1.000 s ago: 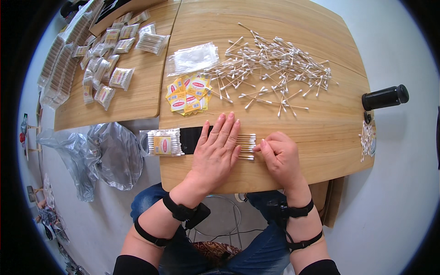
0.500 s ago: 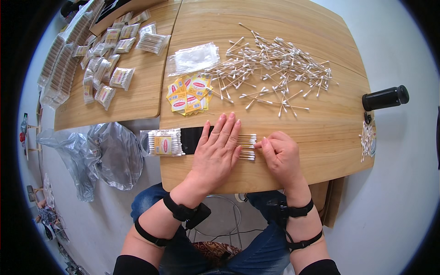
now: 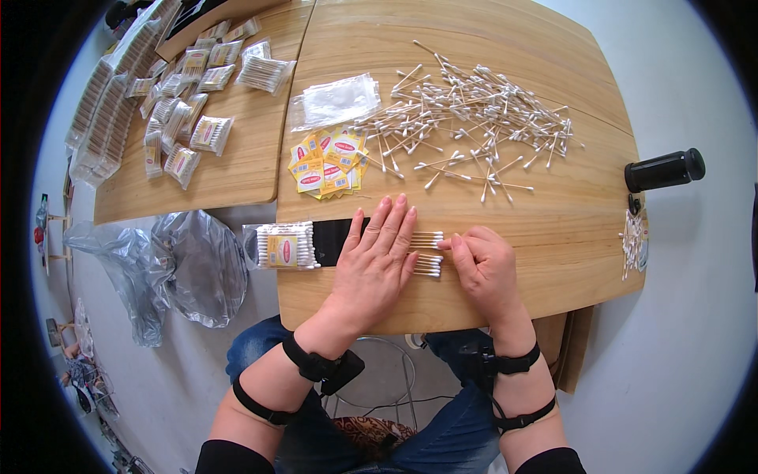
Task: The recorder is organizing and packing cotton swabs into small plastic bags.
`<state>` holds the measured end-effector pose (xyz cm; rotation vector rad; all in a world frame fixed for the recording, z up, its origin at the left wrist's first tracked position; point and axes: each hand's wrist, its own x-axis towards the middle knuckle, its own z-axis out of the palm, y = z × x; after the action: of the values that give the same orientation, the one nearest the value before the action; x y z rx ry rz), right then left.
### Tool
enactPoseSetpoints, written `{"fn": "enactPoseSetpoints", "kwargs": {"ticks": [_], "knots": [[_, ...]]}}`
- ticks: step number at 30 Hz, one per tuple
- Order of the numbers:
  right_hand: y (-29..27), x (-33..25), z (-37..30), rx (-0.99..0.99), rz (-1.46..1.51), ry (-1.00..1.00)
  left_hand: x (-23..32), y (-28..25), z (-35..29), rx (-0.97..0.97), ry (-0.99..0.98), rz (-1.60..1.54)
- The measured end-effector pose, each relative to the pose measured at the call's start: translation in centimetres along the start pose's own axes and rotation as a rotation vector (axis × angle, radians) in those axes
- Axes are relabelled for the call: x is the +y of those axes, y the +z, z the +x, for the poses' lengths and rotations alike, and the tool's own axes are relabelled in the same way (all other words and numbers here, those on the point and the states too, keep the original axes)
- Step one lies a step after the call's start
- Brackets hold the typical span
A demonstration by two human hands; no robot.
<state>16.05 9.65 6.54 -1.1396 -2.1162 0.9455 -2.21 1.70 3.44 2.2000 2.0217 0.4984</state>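
Note:
My left hand [image 3: 371,253] lies flat, fingers stretched out, over a row of cotton swabs [image 3: 428,265] and part of a black strip [image 3: 330,241]. The swabs' white tips stick out past its right side in two groups with a small gap; their other ends are hidden. My right hand [image 3: 483,265] is curled, its index fingertip at the tips near that gap, and no object shows in it. Left of the black strip lies a clear bag filled with cotton swabs [image 3: 298,233], a yellow card [image 3: 282,250] showing in it.
Beyond my hands lie a loose heap of cotton swabs [image 3: 489,103], yellow cards [image 3: 328,162] and clear empty bags [image 3: 341,101]. Filled packets [image 3: 212,134] cover the left table. A black cylinder [image 3: 665,170] is at the right edge. Grey plastic bags [image 3: 197,268] hang at lower left.
My right index fingertip has shifted slightly away from me along the swab tips. The gap has moved the same way, and the nearer group of tips looks larger. My left hand stays in place.

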Motion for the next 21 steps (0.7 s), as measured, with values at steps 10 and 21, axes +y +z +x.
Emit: {"fn": "enactPoseSetpoints", "kwargs": {"ticks": [10, 21], "knots": [[0.4, 0.0, 0.3, 0.076, 0.039, -0.018, 0.1, 0.0, 0.1, -0.008, -0.008, -0.010], [0.9, -0.8, 0.4, 0.033, -0.414, -0.229, -0.1, 0.3, 0.0, 0.030, -0.010, 0.004]]}}
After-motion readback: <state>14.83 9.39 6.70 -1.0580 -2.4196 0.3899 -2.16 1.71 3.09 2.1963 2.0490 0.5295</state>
